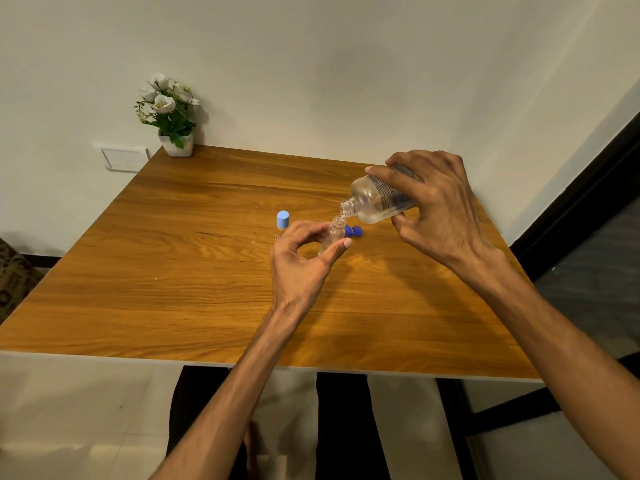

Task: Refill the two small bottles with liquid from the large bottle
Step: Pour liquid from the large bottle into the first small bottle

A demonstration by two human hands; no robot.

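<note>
Near the centre of the frame the left hand [304, 251] steadies an open small bottle [334, 233] upright on the desk [173, 271], thumb and curled fingers [341, 244] pinching its clear body so the narrow neck keeps put under the stream. The right hand [436, 206], right of centre, is wrapped round the large bottle [377, 199] and has it tipped neck-down toward the left, its open mouth just above the small bottle's mouth; holding it that close looks meant to keep the liquid from missing so small an opening. A thin run of liquid seems to pass between the two mouths, though it is hard to make out.

Two dark blue caps [354, 231] lie on the desk just behind the small bottle, set aside within reach for recapping. The second small bottle [282, 221], with its light blue cap on, stands just left of the left hand, apparently waiting its turn. A potted flower [169, 112] sits at the desk's far corner, upper left.
</note>
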